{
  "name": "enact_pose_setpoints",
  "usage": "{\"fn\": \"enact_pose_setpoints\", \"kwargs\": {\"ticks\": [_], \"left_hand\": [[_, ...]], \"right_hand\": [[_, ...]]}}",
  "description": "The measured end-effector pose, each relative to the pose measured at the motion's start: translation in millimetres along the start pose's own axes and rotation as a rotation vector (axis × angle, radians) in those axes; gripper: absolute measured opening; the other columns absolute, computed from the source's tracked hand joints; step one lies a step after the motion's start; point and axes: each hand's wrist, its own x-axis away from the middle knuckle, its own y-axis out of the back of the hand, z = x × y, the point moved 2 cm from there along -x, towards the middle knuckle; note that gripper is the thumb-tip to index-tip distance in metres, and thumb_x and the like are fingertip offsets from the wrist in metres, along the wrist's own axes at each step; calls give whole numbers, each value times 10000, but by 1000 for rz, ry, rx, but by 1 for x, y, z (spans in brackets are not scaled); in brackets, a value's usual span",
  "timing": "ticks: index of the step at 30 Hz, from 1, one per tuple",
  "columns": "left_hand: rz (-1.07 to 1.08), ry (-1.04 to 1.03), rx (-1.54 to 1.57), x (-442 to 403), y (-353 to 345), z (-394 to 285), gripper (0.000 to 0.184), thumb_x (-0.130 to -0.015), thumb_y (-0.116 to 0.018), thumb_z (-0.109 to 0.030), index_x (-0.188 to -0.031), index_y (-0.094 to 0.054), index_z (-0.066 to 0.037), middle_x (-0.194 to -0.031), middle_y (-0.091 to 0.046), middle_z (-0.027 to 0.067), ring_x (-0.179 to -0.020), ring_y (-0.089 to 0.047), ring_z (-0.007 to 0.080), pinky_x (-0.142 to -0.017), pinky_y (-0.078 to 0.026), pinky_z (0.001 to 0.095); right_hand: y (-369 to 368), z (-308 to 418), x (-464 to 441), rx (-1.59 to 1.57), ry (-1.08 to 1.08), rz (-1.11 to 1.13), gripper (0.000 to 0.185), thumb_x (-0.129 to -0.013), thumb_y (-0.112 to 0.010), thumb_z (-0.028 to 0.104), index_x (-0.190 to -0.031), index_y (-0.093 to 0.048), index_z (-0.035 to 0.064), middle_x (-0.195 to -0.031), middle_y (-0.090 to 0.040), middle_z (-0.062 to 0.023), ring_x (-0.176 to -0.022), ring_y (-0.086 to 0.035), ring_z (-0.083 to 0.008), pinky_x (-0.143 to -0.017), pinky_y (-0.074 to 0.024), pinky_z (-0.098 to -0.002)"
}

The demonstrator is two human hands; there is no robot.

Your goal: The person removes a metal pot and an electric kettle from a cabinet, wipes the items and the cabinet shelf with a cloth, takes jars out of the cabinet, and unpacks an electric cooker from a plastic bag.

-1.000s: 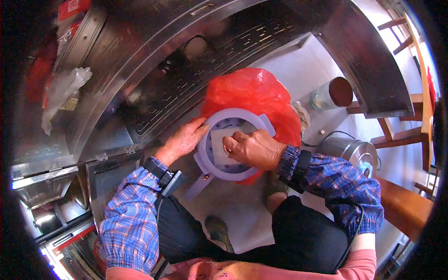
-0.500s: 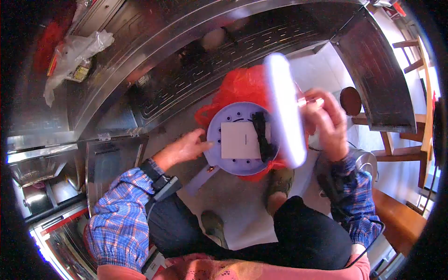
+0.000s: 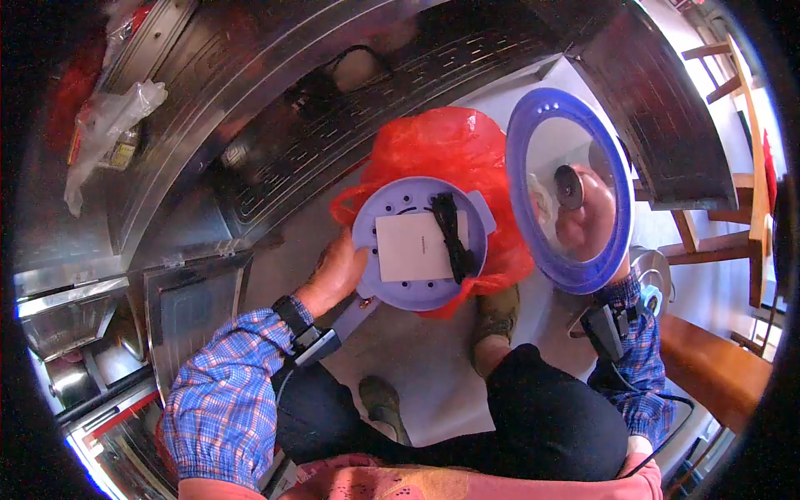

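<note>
A purple long-handled pan (image 3: pixel 360 242) holds a tray with small round holes. On it lie a pale booklet (image 3: pixel 406 258) and a bundled black power cord (image 3: pixel 451 237). My left hand (image 3: pixel 337 265) grips the pan's left rim with its thumb over the edge; its other fingers are mostly hidden beneath. To the right, a glass lid (image 3: pixel 518 179) with a purple rim stands tilted nearly upright. Behind its glass, my right hand (image 3: pixel 590 218) is closed on the lid's dark round knob, seen through the pane.
A red plastic bag (image 3: pixel 433 146) bunches behind and under the pan. Embossed metal panels (image 3: pixel 333 108) curve across the back, with a clear plastic bag (image 3: pixel 117 125) at upper left. Wooden chair parts (image 3: pixel 708 354) stand at the right. My shoes (image 3: pixel 382 404) rest on the floor below.
My right hand has turned the lid from edge-on to facing me and moved it right, away from the pan. My left hand has closed on the pan's rim.
</note>
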Motion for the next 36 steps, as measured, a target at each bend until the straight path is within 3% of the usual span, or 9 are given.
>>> {"fn": "enact_pose_setpoints", "kwargs": {"ticks": [3, 5, 8, 11, 14, 24, 28, 31, 36], "left_hand": [[72, 65, 56, 2, 8, -5, 420, -899, -501, -76, -1309, -458, 5, -1173, -622, 238, -1112, -605, 385, -932, -479, 466], [103, 65, 41, 4, 23, -5, 417, -903, -518, -87, -1306, -466, 6, -1172, -623, 239, -1110, -607, 385, -924, -483, 461], [190, 114, -51, 11, 59, -25, 439, -922, -535, -82, -1346, -452, 1, -1208, -620, 200, -1115, -599, 301, -950, -477, 416], [272, 200, -257, 22, 105, -24, 469, -933, -563, -93, -1380, -449, -6, -1234, -625, 141, -1093, -592, 187, -965, -475, 360], [316, 146, -315, 35, 128, -44, 404, -900, -605, -155, -1267, -523, -8, -1075, -667, 227, -1020, -651, 378, -862, -509, 423], [207, 234, -368, 60, 146, -22, 446, -898, -606, -143, -1316, -511, -17, -1099, -681, 177, -1004, -667, 304, -877, -504, 393], [147, 273, -68, 60, 151, -17, 400, -949, -574, -155, -1305, -501, 12, -998, -668, 66, -833, -617, 144, -773, -525, 313], [149, 370, -55, 56, 150, -13, 369, -965, -563, -185, -1283, -504, -6, -904, -659, 45, -689, -604, 91, -578, -518, 259], [74, 317, 28, 43, 134, -23, 355, -979, -553, -215, -1267, -495, -16, -825, -639, 17, -597, -593, 62, -418, -462, 221]], "right_hand": [[5, -20, 5, -84, 5, -3, 261, -948, -535, 89, -1195, -591, 27, -757, -535, 29, -625, -539, -58, -529, -436, -221], [-4, 0, 3, 871, 147, 19, 337, -858, -608, 39, -1195, -599, 25, -784, -588, 4, -655, -595, -112, -579, -493, -253], [4, -3, 10, 364, -120, -123, 422, -792, -656, 32, -1209, -592, 16, -949, -659, -100, -837, -666, -256, -758, -537, -342], [5, 1, 9, 1136, 664, -74, 380, -820, -655, 48, -1194, -600, 10, -1069, -662, -173, -984, -649, -346, -869, -514, -396], [-6, 19, 9, 1009, 542, -157, 270, -910, -635, 110, -1160, -620, 8, -980, -684, -131, -893, -669, -277, -789, -526, -353], [8, -41, 3, -183, -366, 6, 353, -952, -573, 187, -1245, -568, -8, -1070, -668, -97, -1011, -635, -226, -899, -499, -348], [-24, -19, 5, 717, 468, 487, 267, -892, -570, 129, -1141, -605, 39, -1190, -638, -174, -1093, -617, -349, -942, -491, -409], [-33, -42, 9, 97, -524, 492, 255, -910, -598, 270, -1054, -666, 71, -995, -677, -57, -931, -637, -181, -833, -516, -305], [-40, -33, 24, 308, -775, 631, 308, -912, -606, 395, -1051, -690, 134, -879, -651, 9, -792, -579, -103, -703, -493, -269]]}}
